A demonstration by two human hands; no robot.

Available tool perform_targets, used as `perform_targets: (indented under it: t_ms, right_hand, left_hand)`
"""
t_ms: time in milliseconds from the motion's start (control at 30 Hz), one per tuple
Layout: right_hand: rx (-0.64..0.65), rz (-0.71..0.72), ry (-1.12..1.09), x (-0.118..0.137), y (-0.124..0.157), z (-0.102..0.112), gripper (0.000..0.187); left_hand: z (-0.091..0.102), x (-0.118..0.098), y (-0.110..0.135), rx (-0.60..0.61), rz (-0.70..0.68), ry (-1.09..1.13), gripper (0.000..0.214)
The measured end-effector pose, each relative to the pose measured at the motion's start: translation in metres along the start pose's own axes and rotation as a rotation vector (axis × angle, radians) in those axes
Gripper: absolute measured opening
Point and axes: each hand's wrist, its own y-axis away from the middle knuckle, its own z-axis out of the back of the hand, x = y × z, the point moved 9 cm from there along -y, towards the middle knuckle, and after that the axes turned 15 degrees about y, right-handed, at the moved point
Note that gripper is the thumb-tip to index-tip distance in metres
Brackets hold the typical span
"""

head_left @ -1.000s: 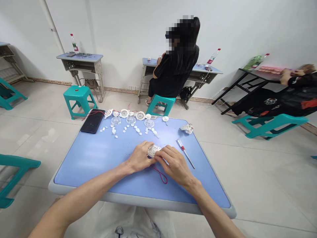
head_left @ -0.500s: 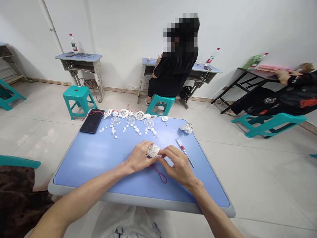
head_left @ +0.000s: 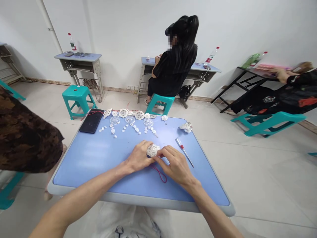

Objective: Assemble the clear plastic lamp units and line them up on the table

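Observation:
Between my hands is a round clear-and-white plastic casing (head_left: 152, 150) with small parts inside. My left hand (head_left: 140, 154) is closed around its left side. The fingertips of my right hand (head_left: 174, 162) pinch at its right edge; whether a small part is between them I cannot make out. A red cord loop (head_left: 162, 177) hangs below the casing onto the blue desk (head_left: 99, 172). To the right lies a screwdriver (head_left: 184, 151) with a clear and red handle. Beyond my hands are several small white plastic discs (head_left: 135, 127) and clear round covers (head_left: 130, 119).
A black phone (head_left: 91, 121) lies at the desk's far left corner, and a crumpled white bundle (head_left: 185, 127) sits at the right. One person (head_left: 178, 69) sits ahead on a teal stool; another (head_left: 284, 96) is at the right. A person in patterned brown clothing (head_left: 27, 132) stands close at left.
The person in brown clothing at the left has moved further into view beside the desk. My right fingertips have shifted slightly left along the casing's lower edge.

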Motion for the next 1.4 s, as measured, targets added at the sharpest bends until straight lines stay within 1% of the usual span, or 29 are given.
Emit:
perform_targets:
  t_ms: [100,233,500,733,833,933,967,1133,1400]
  right_hand:
    - [0.002,-0.006,-0.009,-0.0005,0.0006,-0.001,0.008]
    - [-0.001,-0.006,-0.038,0.0006,-0.0001,-0.0007,0.01]
    - [0.004,0.049,-0.051,0.006,-0.0006,0.0014,0.015]
    - [0.041,0.03,-0.109,0.0031,0.0011,-0.0001,0.015]
    - [0.042,0.016,-0.103,0.0012,0.0022,-0.0002,0.011]
    - [0.03,-0.005,-0.059,-0.0008,0.0034,-0.0009,0.002]
    - [0.022,-0.012,-0.04,-0.0012,0.0035,-0.0011,0.002]
    - [0.016,-0.04,-0.024,-0.0009,0.0025,-0.0039,0.007]
    - [0.013,0.002,-0.037,0.0048,0.0008,-0.0013,0.011]
  left_hand:
    - [-0.0003,-0.0004,0.0002,0.006,0.004,-0.006,0.039]
    - [-0.0006,-0.0016,0.0003,0.009,-0.001,-0.007,0.039]
    - [-0.0012,-0.0007,-0.0001,0.015,0.003,0.0,0.036]
    - [-0.0009,-0.0007,-0.0003,0.017,0.018,0.002,0.037]
    - [-0.0008,-0.0004,0.0,0.014,0.017,0.0,0.038]
    - [-0.0006,-0.0003,0.0004,0.007,0.012,-0.003,0.038]
    - [-0.0007,-0.0003,0.0005,0.007,0.01,-0.004,0.037]
    - [-0.001,-0.0011,0.0006,0.012,0.005,-0.001,0.036]
    - [-0.0014,-0.0004,0.0002,0.014,0.007,-0.006,0.035]
